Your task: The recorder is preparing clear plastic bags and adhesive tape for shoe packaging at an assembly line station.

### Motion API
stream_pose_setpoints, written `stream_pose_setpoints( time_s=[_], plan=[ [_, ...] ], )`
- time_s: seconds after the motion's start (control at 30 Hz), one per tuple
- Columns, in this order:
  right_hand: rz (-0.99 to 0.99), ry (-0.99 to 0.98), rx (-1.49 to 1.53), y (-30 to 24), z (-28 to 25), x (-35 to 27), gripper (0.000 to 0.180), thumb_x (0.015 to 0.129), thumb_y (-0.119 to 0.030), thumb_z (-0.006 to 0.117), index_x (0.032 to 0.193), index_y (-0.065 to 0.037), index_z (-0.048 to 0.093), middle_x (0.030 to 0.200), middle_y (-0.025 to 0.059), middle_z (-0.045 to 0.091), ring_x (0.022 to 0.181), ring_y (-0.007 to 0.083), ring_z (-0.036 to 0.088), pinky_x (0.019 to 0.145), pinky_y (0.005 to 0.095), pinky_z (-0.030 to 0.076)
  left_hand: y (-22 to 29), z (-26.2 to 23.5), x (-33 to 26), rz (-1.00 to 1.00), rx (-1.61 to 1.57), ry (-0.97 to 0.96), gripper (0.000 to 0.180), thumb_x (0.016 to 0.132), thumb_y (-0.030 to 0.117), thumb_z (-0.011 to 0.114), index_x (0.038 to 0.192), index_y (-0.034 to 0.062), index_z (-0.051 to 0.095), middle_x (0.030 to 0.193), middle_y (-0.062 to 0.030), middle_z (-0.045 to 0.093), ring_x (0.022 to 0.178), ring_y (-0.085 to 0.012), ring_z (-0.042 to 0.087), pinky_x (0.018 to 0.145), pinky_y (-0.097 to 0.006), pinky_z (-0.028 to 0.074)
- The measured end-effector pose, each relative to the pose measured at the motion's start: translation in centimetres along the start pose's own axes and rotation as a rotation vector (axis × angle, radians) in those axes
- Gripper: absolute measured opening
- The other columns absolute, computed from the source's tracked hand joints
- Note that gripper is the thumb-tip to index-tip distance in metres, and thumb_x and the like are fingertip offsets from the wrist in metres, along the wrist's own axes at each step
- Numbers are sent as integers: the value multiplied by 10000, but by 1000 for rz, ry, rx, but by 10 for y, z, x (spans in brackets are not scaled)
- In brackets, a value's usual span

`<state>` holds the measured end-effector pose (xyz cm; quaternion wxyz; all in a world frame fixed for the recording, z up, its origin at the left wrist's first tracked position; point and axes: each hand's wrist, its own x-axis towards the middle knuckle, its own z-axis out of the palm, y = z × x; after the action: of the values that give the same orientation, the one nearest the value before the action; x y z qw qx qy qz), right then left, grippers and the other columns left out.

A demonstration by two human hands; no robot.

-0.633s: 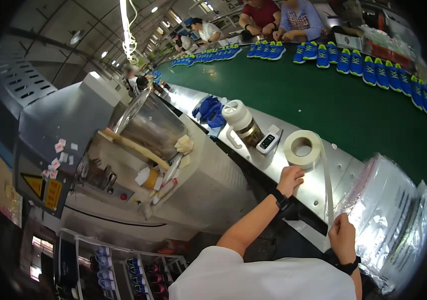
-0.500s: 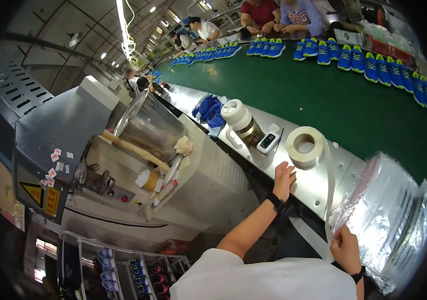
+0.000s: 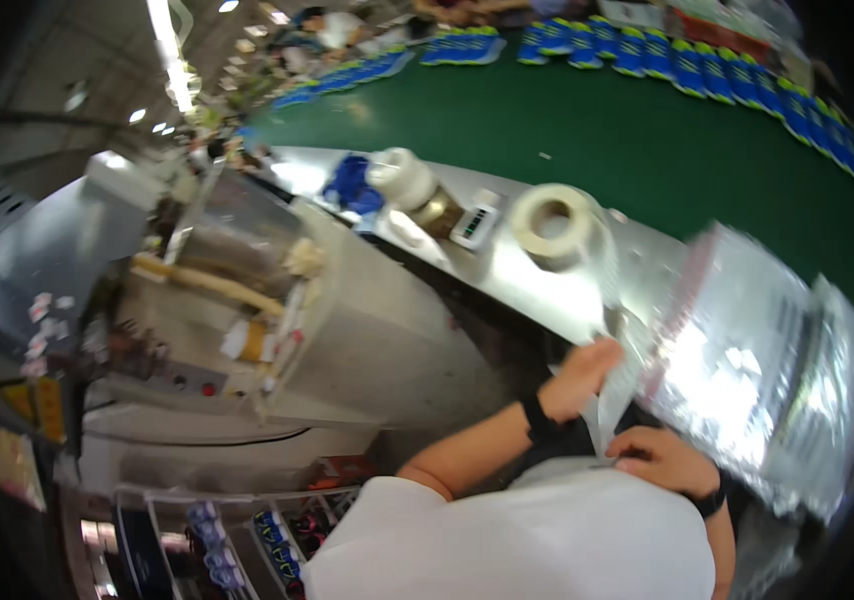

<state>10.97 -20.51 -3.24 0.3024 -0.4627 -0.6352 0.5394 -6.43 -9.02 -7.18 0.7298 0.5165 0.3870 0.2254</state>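
Since the earlier frame your left hand [image 3: 587, 375] has come off the bench [image 3: 507, 285] near the tape roll [image 3: 552, 222] and dropped to the near edge, and your right hand [image 3: 662, 460] has drawn in toward your chest; the view has also swung closer and blurred.

Head view: both hands now meet on a narrow pale strip [image 3: 612, 400] that runs down from the clear bags [image 3: 747, 350] lying at the right end of the bench. Your left grip is closed, fingers pinching the upper part of the strip just below the bench edge. Your right grip is closed too, thumb and fingers clamped on the lower end close to your shirt. Whether the strip is tape or a bag's flap is too blurred to tell.

Beyond your hands the tape roll lies flat on the bench, well apart from both, with a small calculator [image 3: 475, 222] just left of it, then a white jar [image 3: 402, 180] and a blue cloth [image 3: 352, 185]. Blue soles [image 3: 647, 50] line the far side of the green belt [image 3: 597, 130].

As a judgement, you are mid-step: the strip is held taut between both hands, and the bags are still stacked on the bench, none yet lifted away.
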Motion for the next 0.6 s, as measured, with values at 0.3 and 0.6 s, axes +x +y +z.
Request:
stream_pose_setpoints(
  time_s=[0.3, 0.6],
  plan=[
    [303, 40, 126, -8, 5, 7, 187, 817, -188, 562, 861, -8, 584, 671, 92, 594, 582, 161, 586, 566, 270, 449, 34, 18, 5, 33, -449, 45, 172, 915, 173, 417, 930, 13, 479, 794, -73, 559, 686, -151, 576, 639, -279, 500],
    [88, 446, 252, 20, 17, 22, 122, 825, -128, 557, 837, -10, 534, 689, 36, 537, 595, 117, 484, 553, 253, 404, 21, 21, 7, 379, 16, 313, 201, 847, 110, 515, 1006, -6, 473, 879, -92, 554, 757, -168, 554, 635, -265, 477]
  ],
)
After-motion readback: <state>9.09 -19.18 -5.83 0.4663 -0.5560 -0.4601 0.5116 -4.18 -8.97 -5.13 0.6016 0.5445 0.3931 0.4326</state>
